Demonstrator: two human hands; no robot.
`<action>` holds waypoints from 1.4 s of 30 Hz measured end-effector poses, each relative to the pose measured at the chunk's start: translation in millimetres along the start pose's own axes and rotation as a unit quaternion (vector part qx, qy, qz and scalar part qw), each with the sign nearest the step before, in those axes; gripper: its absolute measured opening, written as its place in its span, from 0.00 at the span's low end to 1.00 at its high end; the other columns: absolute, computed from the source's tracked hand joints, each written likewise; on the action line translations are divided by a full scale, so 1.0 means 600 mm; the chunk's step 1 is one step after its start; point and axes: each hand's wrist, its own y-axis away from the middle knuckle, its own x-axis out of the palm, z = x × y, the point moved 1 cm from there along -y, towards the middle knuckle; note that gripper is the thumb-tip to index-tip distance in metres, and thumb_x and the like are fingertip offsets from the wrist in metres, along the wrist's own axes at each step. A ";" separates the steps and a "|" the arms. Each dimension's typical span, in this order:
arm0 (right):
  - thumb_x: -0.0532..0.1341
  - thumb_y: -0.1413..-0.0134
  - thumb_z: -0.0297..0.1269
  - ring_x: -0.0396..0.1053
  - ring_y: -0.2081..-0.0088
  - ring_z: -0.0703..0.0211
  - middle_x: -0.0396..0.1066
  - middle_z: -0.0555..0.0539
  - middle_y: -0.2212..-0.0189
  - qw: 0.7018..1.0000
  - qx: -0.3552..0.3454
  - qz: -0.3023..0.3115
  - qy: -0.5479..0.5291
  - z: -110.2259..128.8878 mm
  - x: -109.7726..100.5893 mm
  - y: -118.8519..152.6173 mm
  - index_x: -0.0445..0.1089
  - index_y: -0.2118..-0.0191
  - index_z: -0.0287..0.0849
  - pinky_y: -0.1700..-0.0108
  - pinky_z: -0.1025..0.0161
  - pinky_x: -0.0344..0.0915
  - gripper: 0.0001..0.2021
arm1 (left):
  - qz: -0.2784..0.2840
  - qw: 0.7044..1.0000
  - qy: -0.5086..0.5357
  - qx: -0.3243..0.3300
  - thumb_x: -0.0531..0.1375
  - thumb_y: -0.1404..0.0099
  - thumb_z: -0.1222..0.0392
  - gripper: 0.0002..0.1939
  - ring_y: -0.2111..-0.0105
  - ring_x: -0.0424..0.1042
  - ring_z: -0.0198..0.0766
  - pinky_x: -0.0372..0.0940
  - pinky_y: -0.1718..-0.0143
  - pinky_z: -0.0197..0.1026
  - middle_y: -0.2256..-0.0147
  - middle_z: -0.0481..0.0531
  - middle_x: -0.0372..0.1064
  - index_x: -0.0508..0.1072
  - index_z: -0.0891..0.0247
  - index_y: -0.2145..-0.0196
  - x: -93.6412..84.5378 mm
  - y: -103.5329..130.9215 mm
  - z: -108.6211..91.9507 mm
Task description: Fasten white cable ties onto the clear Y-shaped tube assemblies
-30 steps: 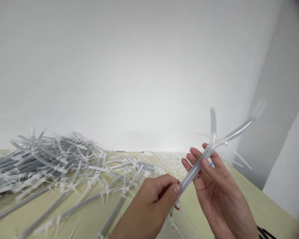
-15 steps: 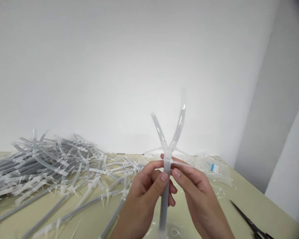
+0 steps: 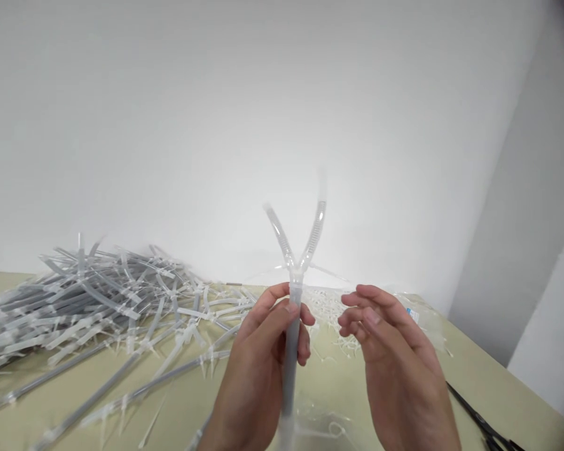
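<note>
My left hand (image 3: 262,360) is wrapped round a grey tube (image 3: 289,369), which stands upright in front of me. At its top a Y-shaped joint (image 3: 296,273) splits into two clear ribbed branches, a short one on the left and a longer right branch (image 3: 315,228). Thin cable-tie tails (image 3: 328,272) stick out on both sides of the joint. To the right of the tube, apart from it, my right hand (image 3: 399,363) hangs in the air with bent fingers spread and nothing visible in them. A clear, blurred part surrounds the tube's lower end.
A large heap of similar branched tubes (image 3: 103,288) covers the left of the table (image 3: 244,401). Loose white cable ties (image 3: 326,310) lie behind my hands, near a clear bag (image 3: 430,322) with a blue label. Black scissors (image 3: 482,423) rest at the lower right. A white wall stands behind.
My right hand has let go of the tube and moved away to the right. The tube and my left hand have shifted slightly left in view. The cable-tie tail by my right fingers no longer shows.
</note>
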 end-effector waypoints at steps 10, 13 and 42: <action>0.62 0.47 0.44 0.61 0.79 0.67 0.69 0.50 0.77 0.990 0.004 0.120 0.066 -0.008 -0.002 0.010 0.75 0.62 0.47 0.79 0.70 0.59 0.10 | -0.036 0.999 0.011 0.038 0.58 0.39 0.58 0.07 0.80 0.56 0.28 0.56 0.78 0.34 0.71 0.46 0.63 0.67 0.62 0.63 0.008 0.013 -0.013; 0.62 0.47 0.45 0.58 0.83 0.69 0.69 0.51 0.79 0.986 0.008 0.133 0.097 -0.008 0.003 0.018 0.74 0.57 0.50 0.83 0.71 0.56 0.12 | -0.055 0.998 0.001 0.042 0.58 0.40 0.58 0.06 0.81 0.56 0.27 0.56 0.78 0.34 0.71 0.46 0.62 0.68 0.62 0.68 0.009 0.017 -0.011; 0.59 0.46 0.30 0.72 0.77 0.65 0.76 0.57 0.76 0.893 -0.311 0.089 0.314 -0.007 0.030 0.051 0.71 0.50 0.53 0.76 0.69 0.70 0.18 | -0.121 0.988 0.066 0.066 0.64 0.42 0.55 0.08 0.82 0.56 0.25 0.55 0.81 0.24 0.82 0.40 0.54 0.69 0.56 0.66 0.048 0.041 0.007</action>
